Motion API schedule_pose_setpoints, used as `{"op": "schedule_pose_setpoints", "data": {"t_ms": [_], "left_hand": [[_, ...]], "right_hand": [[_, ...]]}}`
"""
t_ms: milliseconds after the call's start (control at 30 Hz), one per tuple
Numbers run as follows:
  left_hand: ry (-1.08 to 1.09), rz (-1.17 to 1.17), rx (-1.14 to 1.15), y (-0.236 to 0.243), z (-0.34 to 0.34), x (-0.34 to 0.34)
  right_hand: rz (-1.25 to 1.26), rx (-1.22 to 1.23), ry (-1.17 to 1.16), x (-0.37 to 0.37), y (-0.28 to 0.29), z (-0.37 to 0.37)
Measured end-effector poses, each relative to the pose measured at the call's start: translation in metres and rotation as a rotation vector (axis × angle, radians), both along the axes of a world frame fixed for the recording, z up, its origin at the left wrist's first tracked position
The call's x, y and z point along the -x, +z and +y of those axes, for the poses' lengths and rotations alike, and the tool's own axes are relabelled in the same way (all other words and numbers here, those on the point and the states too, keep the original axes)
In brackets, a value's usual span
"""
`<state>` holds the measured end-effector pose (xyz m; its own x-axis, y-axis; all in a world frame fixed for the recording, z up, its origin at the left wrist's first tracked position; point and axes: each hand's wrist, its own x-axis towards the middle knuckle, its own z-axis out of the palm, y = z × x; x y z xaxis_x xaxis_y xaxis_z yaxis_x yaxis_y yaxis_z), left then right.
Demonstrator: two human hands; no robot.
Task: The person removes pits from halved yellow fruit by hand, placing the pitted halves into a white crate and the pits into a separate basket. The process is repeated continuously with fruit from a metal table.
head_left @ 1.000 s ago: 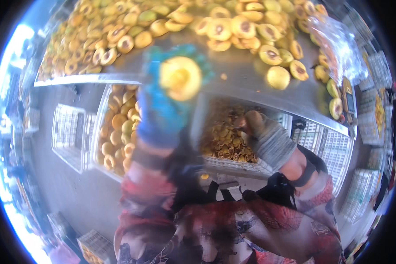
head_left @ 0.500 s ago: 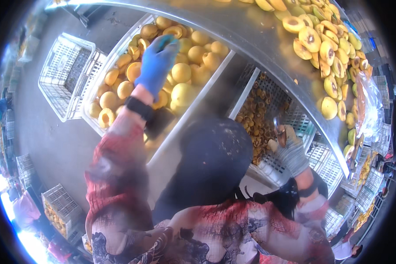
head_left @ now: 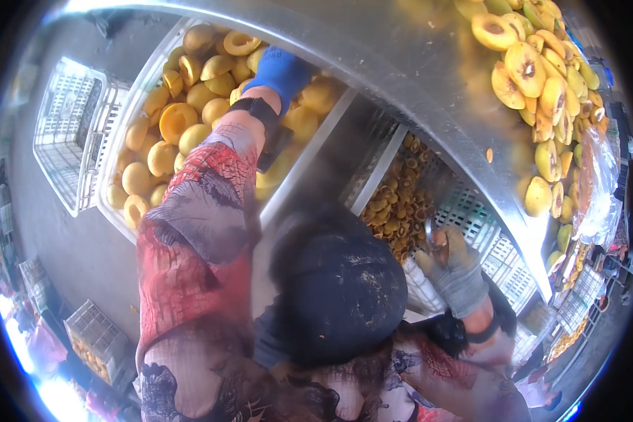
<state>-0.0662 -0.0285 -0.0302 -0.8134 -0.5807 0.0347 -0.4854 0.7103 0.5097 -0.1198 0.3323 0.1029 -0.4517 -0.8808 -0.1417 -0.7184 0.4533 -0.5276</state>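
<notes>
My left hand (head_left: 280, 74) in a blue glove reaches into the far part of a white crate of yellow fruit halves (head_left: 178, 123), just below the metal table's edge; its fingers are hidden. My right hand (head_left: 454, 264) in a grey glove grips a small metal tool with a brownish handle (head_left: 436, 235), beside a crate of cut rings and scraps (head_left: 394, 207) under the table. More cut fruit with dark centres (head_left: 524, 70) lies on the metal tabletop (head_left: 380, 49).
An empty white crate (head_left: 67, 126) stands on the floor at the left. A clear plastic bag (head_left: 594, 186) lies at the table's right end. Stacked crates (head_left: 95, 337) stand lower left and along the right. My dark-clothed knee (head_left: 334, 288) is below my hands.
One second ago my left hand held a fruit half over the table; it has moved down into the fruit crate and then farther right along it. The view has turned with my head.
</notes>
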Motion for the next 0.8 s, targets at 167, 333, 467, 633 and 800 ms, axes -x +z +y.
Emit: {"op": "schedule_pose_setpoints", "data": {"t_ms": [167, 333, 467, 633, 800], "left_hand": [[0.031, -0.018, 0.066, 0.0, 0.001, 0.011], [0.06, 0.118, 0.075, 0.0, 0.007, 0.002], [0.149, 0.465, -0.107, 0.032, 0.031, -0.053], [0.692, 0.827, -0.329, 0.071, 0.065, -0.248], [1.182, 0.89, -0.664, 0.022, 0.113, -0.404]], "right_hand": [[0.007, -0.002, 0.018, 0.0, 0.004, -0.006], [0.063, 0.035, 0.135, -0.01, 0.013, -0.019], [-0.052, -0.017, -0.029, -0.018, 0.02, -0.01], [-0.07, 0.082, -0.136, -0.023, 0.016, 0.034], [0.033, 0.1, -0.094, -0.044, 0.025, 0.05]]}}
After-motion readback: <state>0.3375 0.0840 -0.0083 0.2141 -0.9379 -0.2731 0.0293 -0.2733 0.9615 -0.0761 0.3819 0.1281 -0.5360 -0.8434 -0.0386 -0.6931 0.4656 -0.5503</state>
